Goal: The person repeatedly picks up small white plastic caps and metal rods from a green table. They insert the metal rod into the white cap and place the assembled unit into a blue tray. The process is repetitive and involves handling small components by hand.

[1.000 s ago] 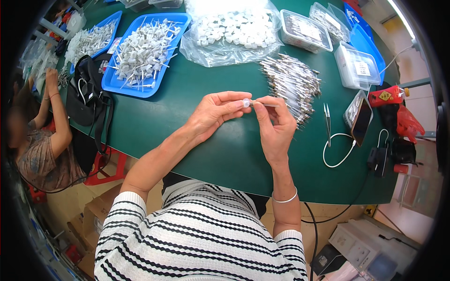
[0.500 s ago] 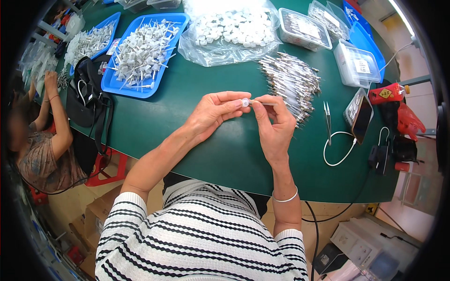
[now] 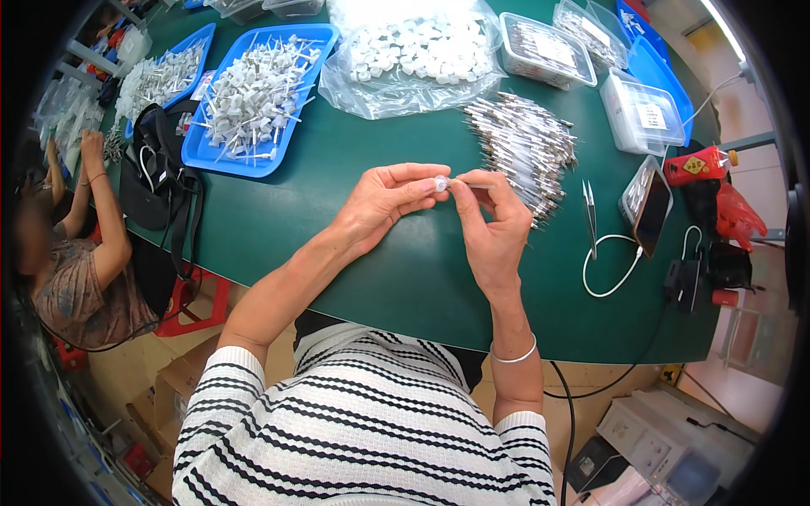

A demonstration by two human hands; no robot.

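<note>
Over the green table [image 3: 396,291], my left hand [image 3: 384,205] pinches a small whitish plastic cap [image 3: 441,183] between thumb and fingertips. My right hand [image 3: 494,221] is closed right beside it, thumb against forefinger, on a thin metal rod mostly covered by the fingers. The rod's end meets the cap; how deep it sits in it I cannot tell. Just beyond my right hand lies a pile of thin metal rods with pale sleeves [image 3: 525,156]. Loose white caps [image 3: 422,52] fill an open clear plastic bag at the far middle.
A blue tray [image 3: 192,154] of white-headed rods stands at left, near a black bag [image 3: 145,190]. Clear boxes [image 3: 548,52], tweezers [image 3: 590,219], a phone [image 3: 650,218] with a white cable and a red bottle [image 3: 699,166] are at right. Another person [image 3: 89,282] works at far left.
My right thumb and fingers have shifted slightly toward the cap, and less of the rod shows. My left hand has hardly moved.
</note>
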